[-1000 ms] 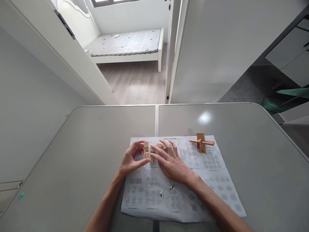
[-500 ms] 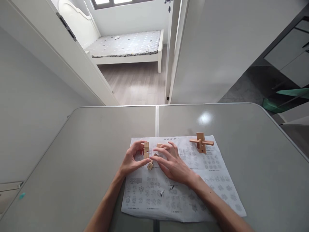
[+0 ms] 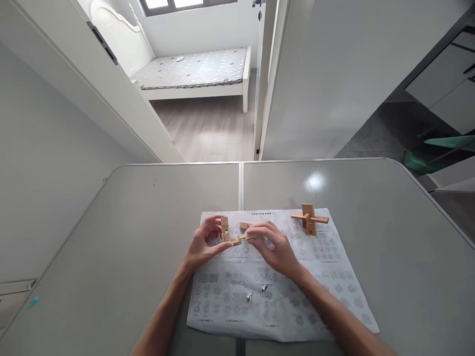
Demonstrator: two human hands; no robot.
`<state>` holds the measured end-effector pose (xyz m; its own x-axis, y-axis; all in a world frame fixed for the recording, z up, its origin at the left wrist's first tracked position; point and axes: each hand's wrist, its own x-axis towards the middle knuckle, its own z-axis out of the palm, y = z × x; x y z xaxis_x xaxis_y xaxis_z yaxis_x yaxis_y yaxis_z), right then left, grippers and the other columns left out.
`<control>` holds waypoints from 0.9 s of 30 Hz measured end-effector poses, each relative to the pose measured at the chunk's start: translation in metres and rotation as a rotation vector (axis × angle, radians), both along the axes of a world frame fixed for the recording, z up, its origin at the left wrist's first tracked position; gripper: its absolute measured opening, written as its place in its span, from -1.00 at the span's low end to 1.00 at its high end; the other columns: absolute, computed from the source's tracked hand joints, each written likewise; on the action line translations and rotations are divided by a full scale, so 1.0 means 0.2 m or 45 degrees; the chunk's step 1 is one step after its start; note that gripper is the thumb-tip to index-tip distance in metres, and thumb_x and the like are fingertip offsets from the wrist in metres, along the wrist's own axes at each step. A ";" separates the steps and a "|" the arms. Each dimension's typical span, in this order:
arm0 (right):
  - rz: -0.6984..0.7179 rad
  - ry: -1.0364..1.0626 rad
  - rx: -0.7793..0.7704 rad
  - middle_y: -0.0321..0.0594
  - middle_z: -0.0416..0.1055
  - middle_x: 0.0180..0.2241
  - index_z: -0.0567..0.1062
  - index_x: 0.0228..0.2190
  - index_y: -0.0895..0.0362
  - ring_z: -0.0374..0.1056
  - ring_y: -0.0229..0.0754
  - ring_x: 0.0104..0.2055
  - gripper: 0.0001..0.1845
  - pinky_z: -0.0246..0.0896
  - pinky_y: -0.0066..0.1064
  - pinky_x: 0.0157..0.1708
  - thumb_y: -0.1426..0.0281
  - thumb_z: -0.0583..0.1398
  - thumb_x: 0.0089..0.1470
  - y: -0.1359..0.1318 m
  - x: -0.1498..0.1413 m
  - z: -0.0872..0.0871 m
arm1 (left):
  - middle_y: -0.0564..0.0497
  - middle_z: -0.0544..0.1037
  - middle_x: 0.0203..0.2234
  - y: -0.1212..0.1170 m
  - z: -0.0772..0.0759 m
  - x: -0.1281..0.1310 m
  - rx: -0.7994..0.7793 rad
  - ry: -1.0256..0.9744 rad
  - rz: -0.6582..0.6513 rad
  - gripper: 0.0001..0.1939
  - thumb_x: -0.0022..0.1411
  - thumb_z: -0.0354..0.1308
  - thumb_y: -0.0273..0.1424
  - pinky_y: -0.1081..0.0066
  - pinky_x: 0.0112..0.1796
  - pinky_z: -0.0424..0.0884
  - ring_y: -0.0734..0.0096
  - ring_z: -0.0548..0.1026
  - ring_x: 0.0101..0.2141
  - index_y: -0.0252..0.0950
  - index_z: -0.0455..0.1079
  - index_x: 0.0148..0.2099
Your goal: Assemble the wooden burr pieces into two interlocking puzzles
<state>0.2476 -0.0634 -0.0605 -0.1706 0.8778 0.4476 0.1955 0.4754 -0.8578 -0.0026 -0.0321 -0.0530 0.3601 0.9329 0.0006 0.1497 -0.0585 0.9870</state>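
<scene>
My left hand (image 3: 202,244) pinches a small upright wooden puzzle block (image 3: 224,228) between thumb and fingers, resting on a printed instruction sheet (image 3: 297,277). Just to its right, my right hand (image 3: 272,244) is closed on a notched wooden bar (image 3: 239,239), whose free end points left and touches or nearly touches the upright block. Another loose wooden piece (image 3: 244,225) lies behind the right hand's fingers. An assembled cross-shaped wooden puzzle (image 3: 309,218) stands on the sheet's far right corner, away from both hands.
The sheet lies on a grey folding table (image 3: 129,237) with a seam down its middle. Beyond the far edge an open doorway shows a bed (image 3: 193,66). A green object (image 3: 434,153) sits on the floor at the right.
My right hand went from lying flat over the pieces to closing on the notched bar and lifting it towards the upright block. The left hand stayed put on its block.
</scene>
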 end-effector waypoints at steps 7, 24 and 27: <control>0.109 0.480 -0.448 -0.16 0.48 -0.08 0.61 -0.07 -0.01 0.55 -0.14 -0.23 -0.80 0.57 -0.25 -0.18 0.28 0.32 0.28 0.01 0.01 -0.06 | 0.03 0.57 -0.21 -0.03 0.03 0.05 0.150 0.291 0.087 -0.32 0.15 0.47 -0.30 0.34 -0.18 0.49 0.39 0.54 -0.31 -0.10 0.29 0.26; 0.156 0.353 -0.546 -0.25 0.54 -0.41 0.55 -0.22 0.09 0.48 -0.19 -0.45 -0.73 0.46 -0.32 -0.39 0.14 0.32 0.26 0.00 0.01 -0.03 | -0.05 0.60 -0.03 -0.17 0.04 0.21 0.238 0.363 0.044 -0.33 0.13 0.48 -0.25 0.22 -0.10 0.55 0.17 0.61 -0.07 -0.11 0.27 0.20; 0.121 0.331 -0.550 -0.28 0.49 -0.48 0.52 -0.26 0.10 0.46 -0.19 -0.49 -0.69 0.42 -0.34 -0.44 0.10 0.30 0.27 0.00 0.01 -0.03 | -0.02 0.61 -0.13 -0.17 0.04 0.20 0.252 0.368 0.004 -0.35 0.13 0.47 -0.25 0.25 -0.15 0.54 0.21 0.61 -0.16 -0.13 0.29 0.19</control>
